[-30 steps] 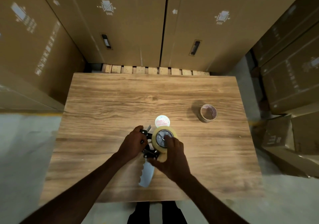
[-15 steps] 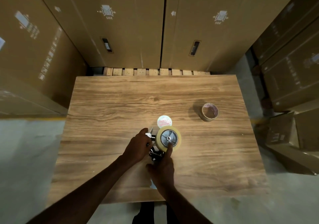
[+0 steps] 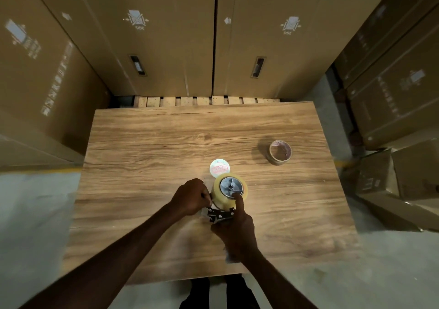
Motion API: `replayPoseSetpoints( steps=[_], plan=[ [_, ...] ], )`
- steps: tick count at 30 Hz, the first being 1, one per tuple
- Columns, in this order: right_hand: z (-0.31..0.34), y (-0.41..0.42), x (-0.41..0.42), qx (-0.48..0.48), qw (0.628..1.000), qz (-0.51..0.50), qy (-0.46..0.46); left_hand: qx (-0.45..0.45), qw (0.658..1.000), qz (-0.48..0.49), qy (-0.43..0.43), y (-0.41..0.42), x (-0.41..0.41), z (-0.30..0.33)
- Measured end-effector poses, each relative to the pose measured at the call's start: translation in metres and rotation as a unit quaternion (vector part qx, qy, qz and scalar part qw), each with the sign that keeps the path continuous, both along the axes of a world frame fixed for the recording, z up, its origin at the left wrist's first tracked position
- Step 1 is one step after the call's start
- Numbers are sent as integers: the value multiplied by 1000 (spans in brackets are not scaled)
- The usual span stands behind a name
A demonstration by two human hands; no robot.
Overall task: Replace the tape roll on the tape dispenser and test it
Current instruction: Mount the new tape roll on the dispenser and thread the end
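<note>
A tape dispenser (image 3: 219, 214) lies on the wooden table (image 3: 147, 147), with a full clear tape roll (image 3: 218, 198) seated on its grey hub (image 3: 231, 186). My left hand (image 3: 191, 197) is closed at the roll's left side, pinching near the dispenser's front; what it pinches is hidden. My right hand (image 3: 235, 231) grips the dispenser's handle from below, its forefinger stretched up onto the hub. The handle is mostly hidden under that hand. An empty brown cardboard tape core (image 3: 279, 152) stands at the table's right.
A round white and red label disc (image 3: 219, 166) lies just beyond the roll. Tall cardboard boxes (image 3: 166, 35) wall in the table at the back, left and right, on a pallet (image 3: 202, 100). Smaller boxes (image 3: 392, 178) sit on the floor at the right.
My right hand slid from beside the roll down over the handle, forefinger left on the hub. The blue-grey handle is now covered. My left hand stayed at the roll's left side.
</note>
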State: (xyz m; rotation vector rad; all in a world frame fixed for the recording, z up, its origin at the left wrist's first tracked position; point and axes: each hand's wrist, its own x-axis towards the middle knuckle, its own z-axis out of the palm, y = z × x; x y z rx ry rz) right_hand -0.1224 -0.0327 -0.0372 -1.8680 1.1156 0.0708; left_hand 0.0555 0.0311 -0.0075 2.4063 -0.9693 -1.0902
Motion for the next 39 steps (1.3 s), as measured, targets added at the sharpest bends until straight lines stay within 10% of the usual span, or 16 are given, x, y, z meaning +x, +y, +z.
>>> replayPoseSetpoints(
  steps=[20,35,39],
  plan=[
    [-6,4,1,-94,990,35,96,60,981,150,110,10,-17,-10],
    [-4,11,7,19,995,-20,92,32,989,114,92,21,-25,-24],
    [-5,5,-12,-174,982,73,23,29,992,94,81,24,-26,-25]
  ],
)
